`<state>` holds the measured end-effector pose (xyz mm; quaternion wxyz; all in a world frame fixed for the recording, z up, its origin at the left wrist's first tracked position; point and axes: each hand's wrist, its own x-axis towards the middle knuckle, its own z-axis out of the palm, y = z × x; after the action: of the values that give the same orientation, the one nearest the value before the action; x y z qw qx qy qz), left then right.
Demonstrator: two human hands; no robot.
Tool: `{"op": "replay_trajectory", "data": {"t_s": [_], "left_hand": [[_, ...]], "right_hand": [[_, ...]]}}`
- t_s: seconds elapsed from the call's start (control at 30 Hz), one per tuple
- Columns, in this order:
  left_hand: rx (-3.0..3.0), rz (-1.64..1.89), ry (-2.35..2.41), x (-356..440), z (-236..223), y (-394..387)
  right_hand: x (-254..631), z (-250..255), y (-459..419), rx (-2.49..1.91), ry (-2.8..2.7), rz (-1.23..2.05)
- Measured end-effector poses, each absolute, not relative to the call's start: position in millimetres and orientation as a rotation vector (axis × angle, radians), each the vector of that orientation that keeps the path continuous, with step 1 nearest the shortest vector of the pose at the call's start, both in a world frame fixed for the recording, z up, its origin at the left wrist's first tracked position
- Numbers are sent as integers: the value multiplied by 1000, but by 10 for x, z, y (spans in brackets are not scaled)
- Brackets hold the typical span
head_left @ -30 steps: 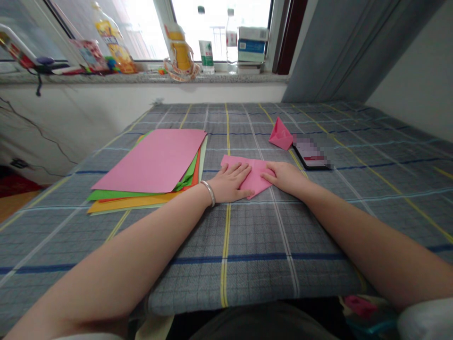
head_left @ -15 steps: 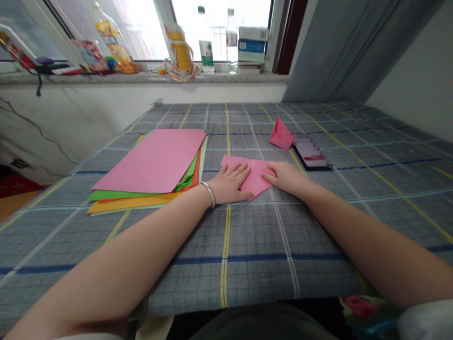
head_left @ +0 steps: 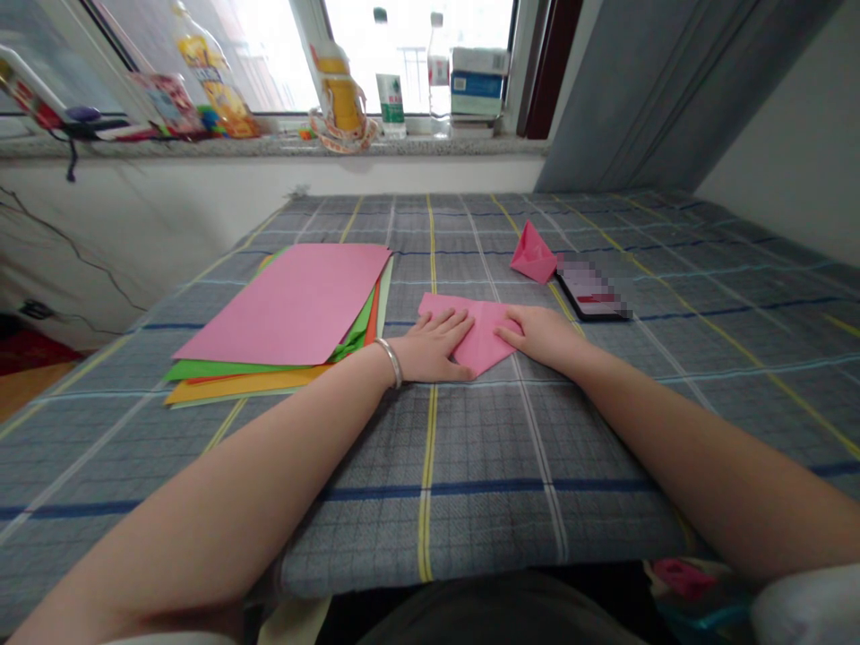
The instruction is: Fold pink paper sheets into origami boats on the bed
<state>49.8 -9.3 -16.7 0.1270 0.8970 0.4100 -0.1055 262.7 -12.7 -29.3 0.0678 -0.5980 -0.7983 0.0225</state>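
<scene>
A folded sheet of pink paper [head_left: 485, 333] lies flat on the checked cloth, its lower edge coming to a point toward me. My left hand [head_left: 435, 347], with a silver bangle at the wrist, rests palm down on the paper's left part, fingers stretched and a little apart. At the right edge, my right hand [head_left: 536, 333] grips the paper, thumb and index finger on top; its other fingers are hidden. Beyond the right hand stands a pink folded paper shape [head_left: 533, 254] with an opening in its side.
On the left lies a stack of coloured paper [head_left: 288, 305], pink on top. A phone [head_left: 595, 291] sits to the right, touching or very near the folded shape. Bottles, a yellow cup [head_left: 344, 94] and boxes [head_left: 478, 85] line the windowsill [head_left: 262, 146]. The table's front edge is close to me.
My left hand has slid slightly left across the pink paper, uncovering more of its middle. My right hand stays in place at the right edge.
</scene>
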Motion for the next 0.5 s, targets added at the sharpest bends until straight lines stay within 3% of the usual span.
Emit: {"op": "replay_trajectory", "data": {"t_s": [0.5], "left_hand": [[2577, -285, 1236, 526, -154, -134]], "right_hand": [[2628, -294, -144, -1783, -2408, 54]]}}
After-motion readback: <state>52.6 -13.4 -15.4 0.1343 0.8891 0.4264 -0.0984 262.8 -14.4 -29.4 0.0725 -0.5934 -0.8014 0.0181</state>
